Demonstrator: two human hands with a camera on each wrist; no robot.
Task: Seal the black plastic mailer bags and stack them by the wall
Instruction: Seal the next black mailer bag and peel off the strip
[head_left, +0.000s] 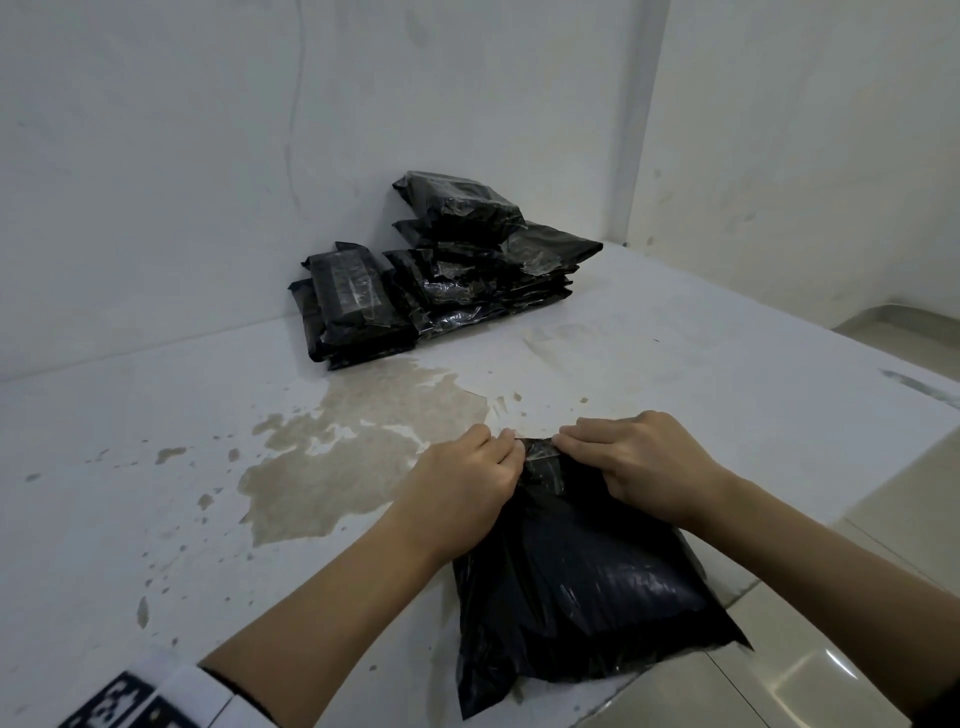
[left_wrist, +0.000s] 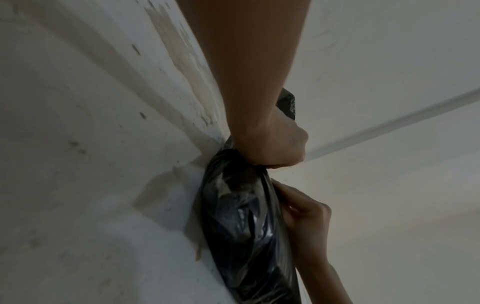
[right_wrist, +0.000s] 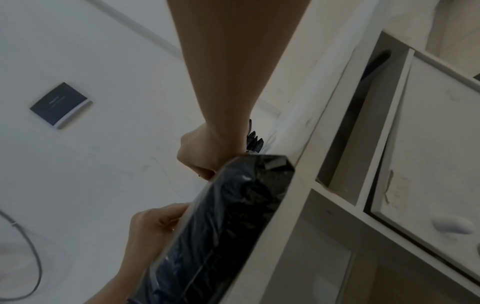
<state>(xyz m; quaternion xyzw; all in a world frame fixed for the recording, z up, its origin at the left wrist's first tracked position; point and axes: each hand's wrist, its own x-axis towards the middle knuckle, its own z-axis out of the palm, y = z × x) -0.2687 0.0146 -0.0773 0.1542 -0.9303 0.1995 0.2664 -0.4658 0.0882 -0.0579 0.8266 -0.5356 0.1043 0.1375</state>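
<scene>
A filled black mailer bag lies at the near right of the white table, close to its edge. My left hand and right hand both pinch the bag's far end, where its flap is folded and crumpled between them. In the left wrist view the left hand is curled on the top of the bag. From the right wrist, the right hand grips the bag too. Several sealed black bags are piled against the back wall.
Worn brown patches mark the table top between me and the pile. The table's right edge drops to a tiled floor. White drawers sit under the table on the right. A wall corner stands behind the pile.
</scene>
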